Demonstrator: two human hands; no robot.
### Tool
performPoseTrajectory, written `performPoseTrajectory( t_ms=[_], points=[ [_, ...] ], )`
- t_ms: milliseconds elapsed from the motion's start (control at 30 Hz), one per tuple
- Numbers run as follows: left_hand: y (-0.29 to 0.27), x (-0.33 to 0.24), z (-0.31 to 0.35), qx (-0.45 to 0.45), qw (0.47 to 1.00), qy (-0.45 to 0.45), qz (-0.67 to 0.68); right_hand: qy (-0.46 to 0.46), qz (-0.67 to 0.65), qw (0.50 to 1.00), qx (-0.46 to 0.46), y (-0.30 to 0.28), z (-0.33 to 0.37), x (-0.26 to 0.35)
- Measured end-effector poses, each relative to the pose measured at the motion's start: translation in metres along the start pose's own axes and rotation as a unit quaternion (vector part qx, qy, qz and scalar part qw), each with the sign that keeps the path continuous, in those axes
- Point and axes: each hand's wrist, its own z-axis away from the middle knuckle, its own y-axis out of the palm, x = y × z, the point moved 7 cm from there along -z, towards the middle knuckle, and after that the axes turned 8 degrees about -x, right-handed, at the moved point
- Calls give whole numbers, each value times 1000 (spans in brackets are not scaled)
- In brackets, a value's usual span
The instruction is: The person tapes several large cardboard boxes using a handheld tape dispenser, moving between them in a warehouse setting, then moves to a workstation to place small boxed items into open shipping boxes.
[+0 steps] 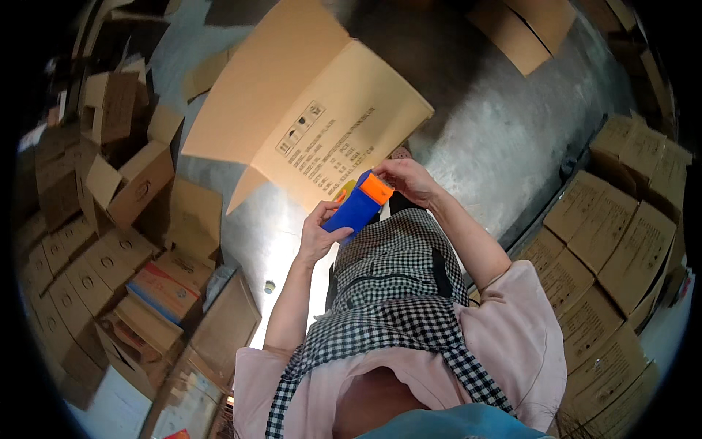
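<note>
A blue tape dispenser (344,214) with an orange front end is in front of my apron, tilted up to the right. My left hand (319,232) is wrapped round its blue body, and a yellow roll shows partly behind it. At the orange end, the bent fingers of my right hand (406,180) pinch the front edge; any strip of tape between them is too small to make out. Just beyond both hands stands a large brown cardboard carton (322,124) with printed sides and a raised flap.
Closed cartons (592,212) are stacked along the right side. To the left are several more boxes, including an open carton (131,183) and a red and blue box (162,291). Another brown carton (512,33) lies at the far right on the grey floor (497,154). A small roll (270,287) sits on the floor.
</note>
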Motion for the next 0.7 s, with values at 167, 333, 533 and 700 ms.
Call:
performPoseTrajectory(
  t_ms=[167, 333, 533, 700],
  points=[
    [55, -7, -32, 2, 999, -13, -43, -99, 168, 972, -131, -83, -21, 3],
    [98, -11, -92, -55, 972, -52, -222, -320, 264, 807, -419, -228, -67, 117],
    [120, 10, -150, -101, 966, -51, -233, -288, 317, 808, -405, -305, -146, 136],
    [131, 14, -172, -99, 954, -77, -271, -141, 309, 884, -322, -337, -205, 60]
  ],
)
